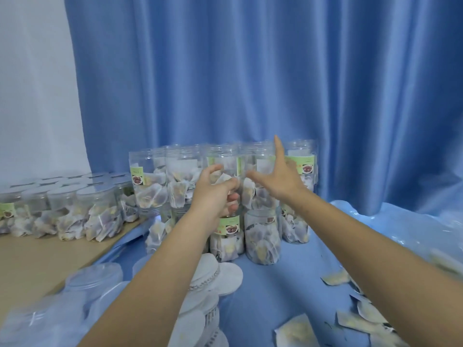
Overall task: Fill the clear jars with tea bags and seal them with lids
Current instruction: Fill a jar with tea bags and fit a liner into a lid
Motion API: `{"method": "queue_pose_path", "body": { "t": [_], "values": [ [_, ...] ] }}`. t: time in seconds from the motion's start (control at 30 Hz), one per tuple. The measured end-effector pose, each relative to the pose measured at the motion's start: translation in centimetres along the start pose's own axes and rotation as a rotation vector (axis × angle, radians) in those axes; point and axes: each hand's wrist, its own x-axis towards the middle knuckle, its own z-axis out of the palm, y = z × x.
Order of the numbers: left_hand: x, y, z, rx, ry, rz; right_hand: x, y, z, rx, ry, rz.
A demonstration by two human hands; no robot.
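Clear jars filled with tea bags [261, 236] stand stacked in two tiers at the back of the blue cloth. My left hand [214, 194] reaches to the middle of the upper tier, and its thumb and fingers curl round a clear jar with a green label [226, 162] holding tea bags. My right hand [278, 176] is beside that jar on its right, fingers spread and straight, index finger pointing up, thumb toward the jar. Whether it touches the jar I cannot tell. White round lids [225, 279] lie piled in front of the stack. Loose tea bags [363, 311] lie at the right.
A row of lidded jars of tea bags [75, 211] stands on a tan board [37, 261] at the left. Blurred empty clear jars [95, 276] sit at the lower left. A blue curtain [250, 71] hangs close behind the stack. Crumpled clear plastic [400, 221] lies at the right.
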Motion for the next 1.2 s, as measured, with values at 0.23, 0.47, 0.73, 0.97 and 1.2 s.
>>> {"method": "queue_pose_path", "body": {
  "t": [0.23, 0.47, 0.73, 0.97, 1.2],
  "values": [
    [1.5, -1.2, -1.0, 0.142, -0.024, -0.04, 2.5, 0.5, 0.4, -0.109, 0.065, 0.025],
    [-0.7, 0.1, -0.1, 0.264, -0.062, -0.104, -1.0, -0.1, -1.8, 0.075, 0.189, -0.125],
    [-4.9, 1.1, 1.2, 0.415, -0.032, -0.002, -7.1, -1.6, -6.4, 0.052, -0.009, -0.226],
    [-10.0, -4.9, 0.9, 0.224, 0.001, -0.146, -13.6, 2.8, -3.9, 0.095, -0.113, -0.235],
    [-11.2, -11.3, 0.1, 0.311, 0.105, -0.091, -15.8, 7.7, 0.5, 0.233, -0.196, -0.175]
  ]
}}
